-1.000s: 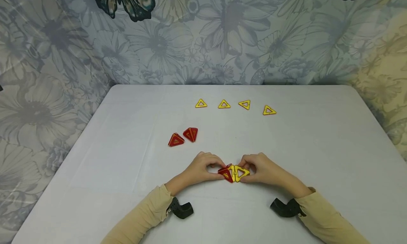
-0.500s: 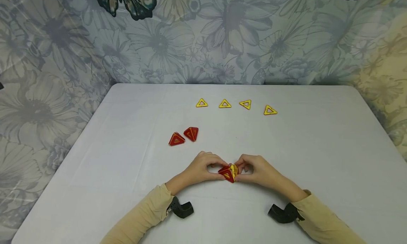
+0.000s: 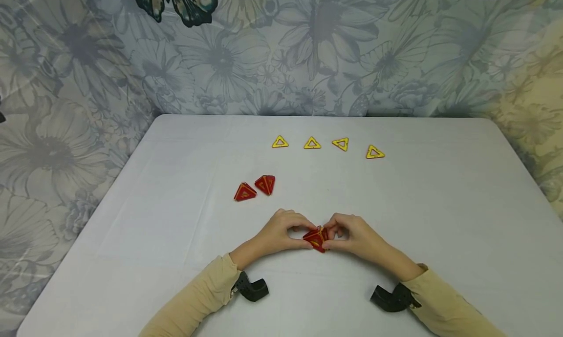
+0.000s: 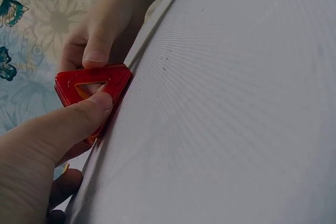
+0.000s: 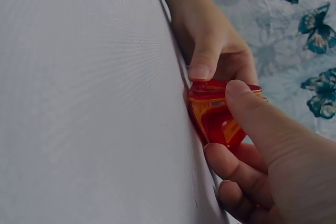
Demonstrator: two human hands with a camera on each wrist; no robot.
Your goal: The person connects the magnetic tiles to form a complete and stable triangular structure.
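Both hands pinch one small red pyramid of triangular building tiles near the table's front. My left hand grips its left side between thumb and fingers, and my right hand pinches the right side. In the left wrist view a red triangular tile with an open centre faces the camera, my left thumb on it. The right wrist view shows the red and orange-looking pyramid between both hands. Yellow edges show faintly in the head view; the far faces are hidden by fingers.
Two more red pyramids, one at left and one beside it, stand beyond my left hand. Several yellow triangular tiles, among them a rightmost tile, lie in a row toward the back of the white table.
The yellow tile on the right side has folded up against the red piece, so little yellow now shows. My right hand has moved slightly left; my left hand has stayed nearly still.
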